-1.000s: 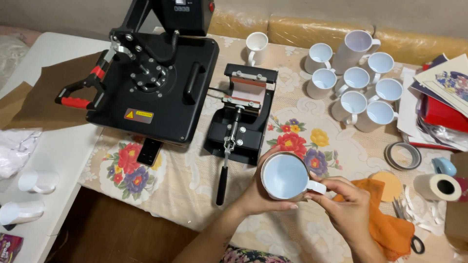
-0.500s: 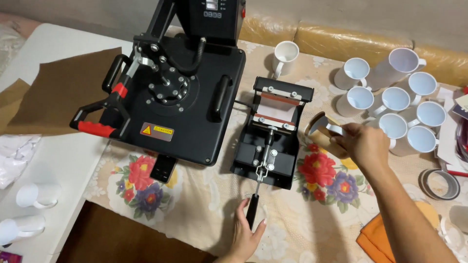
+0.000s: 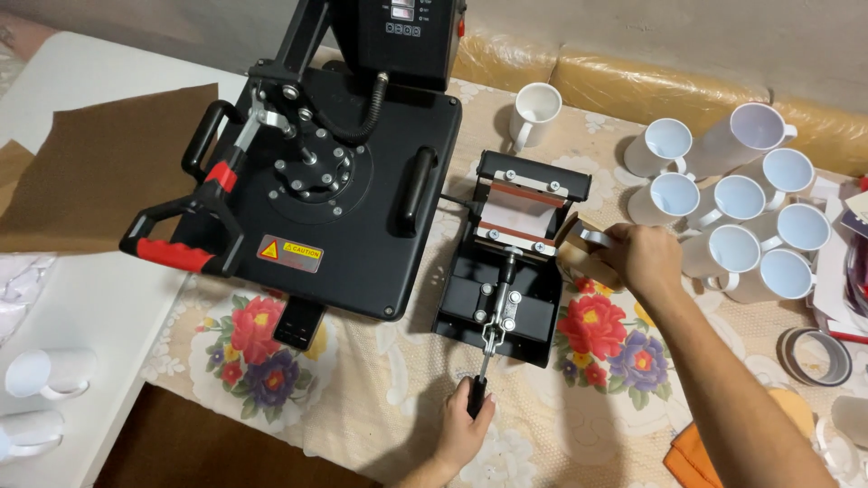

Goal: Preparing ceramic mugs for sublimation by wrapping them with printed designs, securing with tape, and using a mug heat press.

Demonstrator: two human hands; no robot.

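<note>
My left hand [image 3: 463,430] grips the black handle [image 3: 476,394] of the small mug press [image 3: 508,262] at the near side of the table. My right hand [image 3: 644,258] holds a mug wrapped in brown paper [image 3: 580,253] by its handle. The mug lies on its side at the right-hand opening of the press's red-edged cradle [image 3: 523,214]. How far the mug is inside the cradle I cannot tell.
A large black flat heat press [image 3: 316,194] with a red-gripped lever [image 3: 174,255] fills the left. Several white mugs [image 3: 737,226] stand at the right, one more [image 3: 533,112] behind the mug press. Tape rolls [image 3: 816,355] lie far right, brown paper [image 3: 86,176] far left.
My left hand let go of the mug and took the press handle. My right hand carried the mug from in front of me up to the side of the mug press.
</note>
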